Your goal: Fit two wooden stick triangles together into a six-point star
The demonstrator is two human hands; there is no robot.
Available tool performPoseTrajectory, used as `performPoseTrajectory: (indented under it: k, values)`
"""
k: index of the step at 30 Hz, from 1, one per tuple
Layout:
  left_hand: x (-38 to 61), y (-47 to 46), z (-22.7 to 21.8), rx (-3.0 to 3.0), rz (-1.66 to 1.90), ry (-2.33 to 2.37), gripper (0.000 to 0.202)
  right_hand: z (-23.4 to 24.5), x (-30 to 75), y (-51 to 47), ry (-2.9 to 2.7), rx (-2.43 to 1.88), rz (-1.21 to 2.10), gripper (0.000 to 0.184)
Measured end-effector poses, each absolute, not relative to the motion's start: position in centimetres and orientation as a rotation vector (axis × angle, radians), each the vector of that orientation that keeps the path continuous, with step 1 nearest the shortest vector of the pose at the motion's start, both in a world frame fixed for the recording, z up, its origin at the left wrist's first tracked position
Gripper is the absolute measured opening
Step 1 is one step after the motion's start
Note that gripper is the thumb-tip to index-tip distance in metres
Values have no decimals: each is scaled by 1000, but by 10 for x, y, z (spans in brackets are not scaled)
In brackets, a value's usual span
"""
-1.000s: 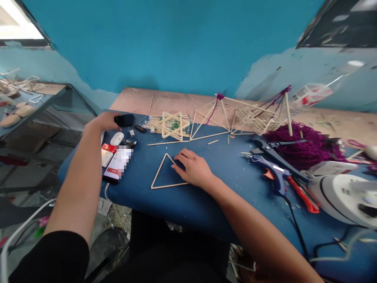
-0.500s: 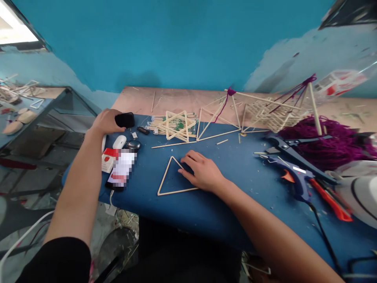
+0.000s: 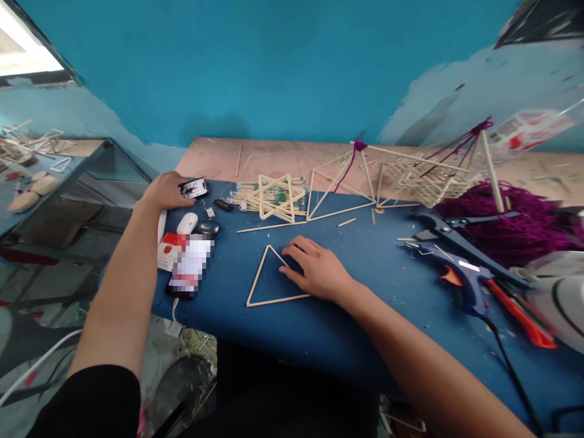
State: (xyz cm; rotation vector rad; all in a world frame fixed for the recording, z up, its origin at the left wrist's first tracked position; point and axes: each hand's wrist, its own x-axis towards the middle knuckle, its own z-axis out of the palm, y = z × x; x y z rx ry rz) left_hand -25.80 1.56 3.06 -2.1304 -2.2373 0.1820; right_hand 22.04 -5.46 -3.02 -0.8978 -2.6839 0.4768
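Observation:
My left hand (image 3: 163, 191) reaches to the back left of the blue tabletop, its fingers closed around the left edge of a smartphone (image 3: 194, 188) with a lit screen. My right hand (image 3: 314, 267) lies palm down with fingers apart, covering the right side of a triangle of thin wooden sticks (image 3: 256, 277). That triangle lies flat near the front edge. Behind it, a six-pointed star of sticks (image 3: 275, 198) rests on a packet of loose sticks. To its right stands a stick frame (image 3: 342, 213) tied with purple yarn.
At left lie a second phone (image 3: 186, 277) on a cable, a cigarette box (image 3: 168, 250), a white earbud case (image 3: 187, 223) and a dark rounded object (image 3: 208, 227). At right are a glue gun (image 3: 460, 274), pliers (image 3: 469, 240), a red-handled tool (image 3: 524, 319) and purple yarn (image 3: 483, 213).
The smartphone screen at my left hand has gone from dark to lit. My right hand stays on the triangle. The view has shifted slightly.

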Motion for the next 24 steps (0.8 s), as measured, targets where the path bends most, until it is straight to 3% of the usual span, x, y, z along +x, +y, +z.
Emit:
performPoseTrajectory:
  k: [16, 21, 24]
  values:
    - [-255, 14, 32, -2126, -6, -2355, 80, -30, 220, -55, -2677, -909, 480, 23]
    - [-264, -1, 44, -1983, -195, -2663, 90, -29, 220, -54, -2669, -906, 496, 23]
    - [-275, -18, 56, -1657, -88, -2896, 93, -30, 220, -55, -2664, -900, 506, 23]
